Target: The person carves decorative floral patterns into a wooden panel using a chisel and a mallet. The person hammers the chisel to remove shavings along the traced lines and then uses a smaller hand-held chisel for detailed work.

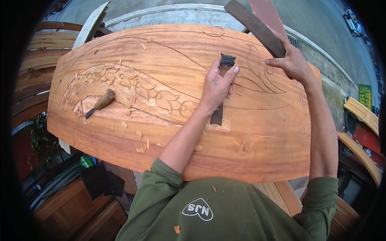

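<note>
My left hand is closed around the handle of a wide chisel. Its dark blade points toward me and rests on the wooden panel; black wrapping covers the handle's top. Raised above the panel's far right corner, my right hand grips one end of a dark, slightly curved wooden bar. The panel bears carved leaves and flowers at the left and lightly cut scroll lines at the right. On the carved part lies a second chisel with a stubby wooden handle and dark blade.
Loose wood shavings are scattered over the panel's left half. Slatted wood stands at the far left. A reddish flat piece sticks out beyond my right hand. Wooden boards lean at the lower left, and a curved wooden piece stands at the right.
</note>
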A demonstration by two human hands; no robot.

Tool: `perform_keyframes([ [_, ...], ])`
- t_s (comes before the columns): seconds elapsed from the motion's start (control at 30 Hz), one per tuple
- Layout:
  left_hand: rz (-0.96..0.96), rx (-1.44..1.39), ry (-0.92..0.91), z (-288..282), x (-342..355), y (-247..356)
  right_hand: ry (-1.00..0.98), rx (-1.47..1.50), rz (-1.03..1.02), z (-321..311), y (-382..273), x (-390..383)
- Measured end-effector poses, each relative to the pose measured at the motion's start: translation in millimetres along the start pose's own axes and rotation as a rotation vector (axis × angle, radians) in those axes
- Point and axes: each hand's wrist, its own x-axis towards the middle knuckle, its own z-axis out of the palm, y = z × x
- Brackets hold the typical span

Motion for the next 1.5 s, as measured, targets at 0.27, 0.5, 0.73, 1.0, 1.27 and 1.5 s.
perform_keyframes([
  [0.27,-0.021,-0.001,0.014,-3,-4,-2,-0.094,-0.132,-0.238,11,20,9],
  [0.5,-0.07,0.012,0.022,-1,-1,-5,0.089,0.069,-0.059,21,3,-6],
  [0.73,-0.046,-0.009,0.008,-3,-3,-7,0.053,0.003,0.115,2,-18,-9],
  [1.0,-0.047,0.007,-0.002,1,-8,-3,-0.097,-0.237,-0.488,2,22,-2],
  [1.27,-0.067,0.014,0.026,-1,-11,-6,-0.202,-0.108,-0.188,19,-1,-27],
  [1.5,-0.092,-0.161,-0.175,-8,-38,34,-0.127,0.017,-0.205,24,-10,-55],
])
